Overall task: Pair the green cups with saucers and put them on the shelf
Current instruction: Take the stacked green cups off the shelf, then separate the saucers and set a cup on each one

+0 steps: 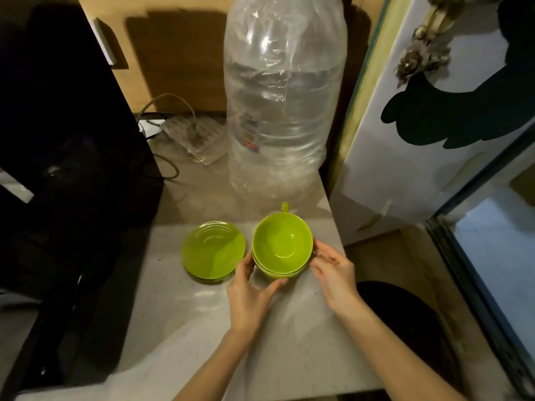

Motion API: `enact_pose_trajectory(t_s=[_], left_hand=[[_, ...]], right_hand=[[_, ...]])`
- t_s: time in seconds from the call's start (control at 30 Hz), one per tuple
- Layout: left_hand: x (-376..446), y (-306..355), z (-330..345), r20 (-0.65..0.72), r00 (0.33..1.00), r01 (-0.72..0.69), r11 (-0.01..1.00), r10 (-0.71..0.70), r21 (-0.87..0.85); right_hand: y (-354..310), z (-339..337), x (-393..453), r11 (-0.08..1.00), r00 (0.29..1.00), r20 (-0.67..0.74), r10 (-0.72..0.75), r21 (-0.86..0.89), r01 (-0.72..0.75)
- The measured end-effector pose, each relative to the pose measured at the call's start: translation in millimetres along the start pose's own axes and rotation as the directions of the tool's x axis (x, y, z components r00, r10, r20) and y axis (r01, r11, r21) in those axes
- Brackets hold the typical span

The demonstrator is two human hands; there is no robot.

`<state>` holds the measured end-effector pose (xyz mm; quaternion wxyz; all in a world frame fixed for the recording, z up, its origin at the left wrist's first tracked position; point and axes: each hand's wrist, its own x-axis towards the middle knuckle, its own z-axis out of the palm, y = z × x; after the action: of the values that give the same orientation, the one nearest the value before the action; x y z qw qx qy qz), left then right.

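Nested glossy green ceramic cups [282, 246], at least two judging by the doubled rims, stand on the pale speckled countertop [179, 319], near its right edge, with one small handle [284, 206] pointing away from me. Just to their left, not touching, lies a short stack of glossy green ceramic saucers [213, 251]. My left hand [249, 293] cradles the lower near-left side of the cup stack: thumb up along the left wall, a finger reaching under the near rim, the span wide, more a cupping than a clamp. My right hand [335, 273] meets the right side with its fingertips, fingers loosely bent; whether they press or merely touch I cannot tell. Judgement: glazed ware, rigid, moderately heavy as a stack, slick under dry fingers, will chip if knocked. Nested cups may stick, then release suddenly. Best hold: steady the lower cup by its wall with one hand, lift the top one by rim or handle with the other, straight up. Behind stands a large clear plastic water bottle [285, 105] wrapped in film; a black appliance [69, 157] fills the left. No shelf identified in view.
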<state>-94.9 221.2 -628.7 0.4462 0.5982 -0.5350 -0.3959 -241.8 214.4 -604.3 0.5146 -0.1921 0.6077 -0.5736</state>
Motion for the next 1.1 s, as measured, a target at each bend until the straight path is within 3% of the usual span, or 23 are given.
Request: enact_pose_trajectory(t_s=[0.43,0.57,0.67,0.83,0.97,1.1], left_hand=[[-8.6,-1.7,3.4,0.012,0.999,0.045,0.998,-0.046,0.043],[-5.4,3.7,-6.8,0.089,0.995,0.042,0.995,-0.050,0.090],[-0.7,7.7,-22.2,0.121,0.992,0.006,0.990,-0.023,0.142],[20.5,20.2,-50.5,0.111,0.993,-0.063,0.975,0.040,0.211],[38.2,28.0,-68.6,0.068,0.996,-0.076,0.970,0.062,0.230],[48.1,14.7,-83.6,0.041,0.994,-0.109,0.915,0.100,0.389]], right_hand=[[7.2,-5.8,10.0,0.998,0.999,0.036,-0.024,-0.064,0.026],[-5.9,-13.9,10.2,0.963,0.989,0.123,-0.085,-0.246,0.113],[-22.0,-11.7,15.7,0.860,0.973,0.144,-0.182,-0.456,0.228],[-53.2,18.5,11.5,0.576,0.893,0.154,-0.422,-0.715,0.395],[-60.3,57.0,9.3,0.363,0.777,0.347,-0.525,-0.734,0.573],[-50.8,93.8,11.4,0.221,0.662,0.647,-0.378,-0.631,0.744]])
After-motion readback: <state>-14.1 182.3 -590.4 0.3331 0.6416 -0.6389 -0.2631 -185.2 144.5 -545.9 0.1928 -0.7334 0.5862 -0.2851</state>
